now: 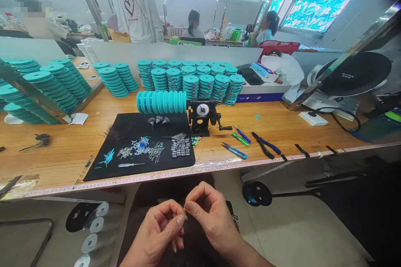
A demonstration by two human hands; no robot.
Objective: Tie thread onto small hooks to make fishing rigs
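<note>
Fingertips [181, 219] of the left hand [158, 229] and the right hand [211, 213] meet in a narrow pinch on a tiny piece [185, 212], too small to make out, in front of the worktop [216, 146] and below its edge. A black mat [103, 169] on the worktop carries light-blue sticks [108, 157], grey blocks [181, 149] and a slim tool [128, 165]. Behind it, teal spools [161, 102] line up beside a black crank device [200, 110], with teal spool stacks [189, 85] farther back. Right of the mat lie blue-handled snips [234, 151] and blue-and-black pliers [266, 146].
</note>
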